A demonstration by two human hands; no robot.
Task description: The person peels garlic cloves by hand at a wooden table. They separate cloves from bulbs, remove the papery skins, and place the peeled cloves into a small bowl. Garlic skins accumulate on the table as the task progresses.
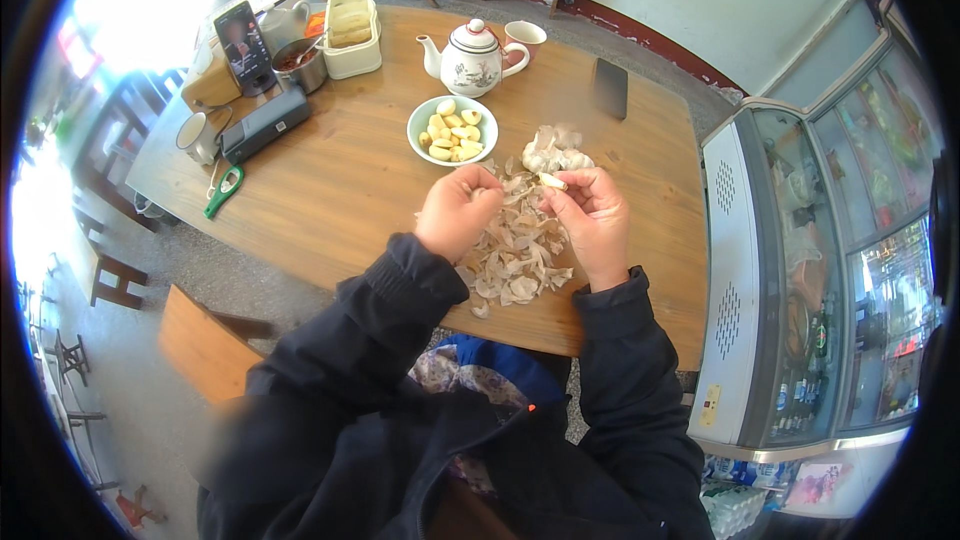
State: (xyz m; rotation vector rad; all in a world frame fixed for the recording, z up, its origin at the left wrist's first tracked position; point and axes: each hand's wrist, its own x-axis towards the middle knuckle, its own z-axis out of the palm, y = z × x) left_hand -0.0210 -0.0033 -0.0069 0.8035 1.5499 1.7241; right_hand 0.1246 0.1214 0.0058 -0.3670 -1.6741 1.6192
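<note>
Between the thumb and fingers of my right hand (596, 214) is a garlic clove (553, 181), pale with some skin at its end. My left hand (461, 210) is curled just to the left, its thumb against its fingers; whether something small is inside cannot be seen. Dry garlic skins (517, 255) lie scattered on the wooden table (360, 202) beneath and between both hands. Just beyond my right hand sit unpeeled garlic bulbs (553, 154). A pale green bowl (414, 136) of peeled cloves (454, 136) stands beyond my left hand.
Behind the bowl stand a white teapot (471, 64) and a cup (526, 37). A dark phone (611, 88) lies at the far right. Leftward are a divided container (352, 60), a metal pot (301, 75), a propped phone (244, 45), a mug (196, 136) and a green-handled tool (223, 195).
</note>
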